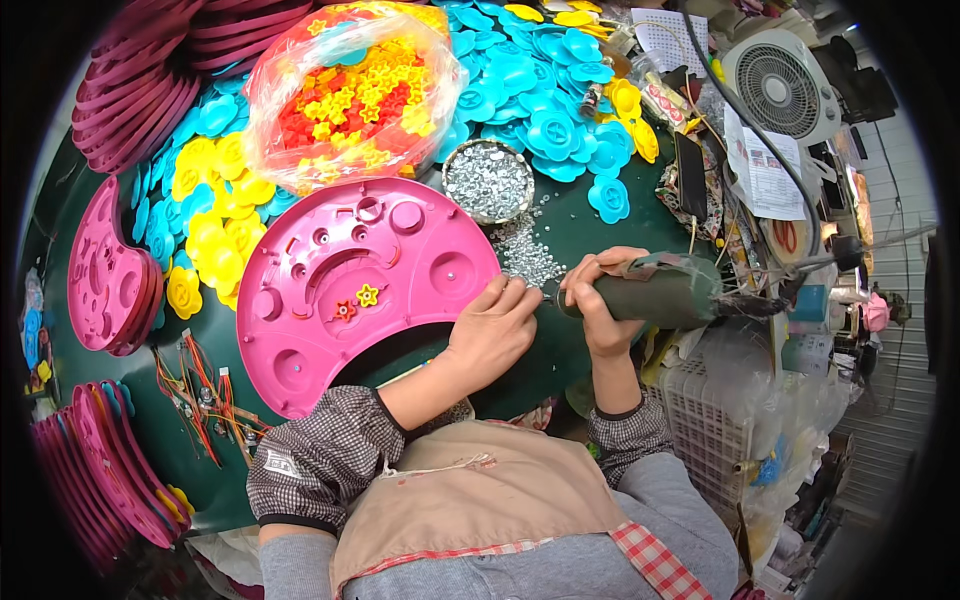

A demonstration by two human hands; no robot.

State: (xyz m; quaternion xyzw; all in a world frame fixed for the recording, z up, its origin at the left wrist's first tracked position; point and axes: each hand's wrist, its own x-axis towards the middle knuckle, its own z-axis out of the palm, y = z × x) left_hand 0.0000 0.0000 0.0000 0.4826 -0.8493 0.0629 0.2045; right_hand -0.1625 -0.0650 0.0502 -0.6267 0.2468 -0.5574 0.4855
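My right hand is wrapped round a dark green electric screwdriver, held lying sideways with its narrow tip pointing left. Just beside that tip, my left hand pinches its fingertips together; whatever is between them is too small to make out. Under and behind the fingers, small silver screws lie spilled on the green table. A pink curved plastic shell rests left of my left hand, with a red star and a yellow star set in its middle.
A round tub of silver screws stands beyond the shell. Behind it sit a clear bag of star pieces and heaps of blue flower-shaped pieces. Yellow pieces, wires and stacked pink shells lie left. A fan stands far right.
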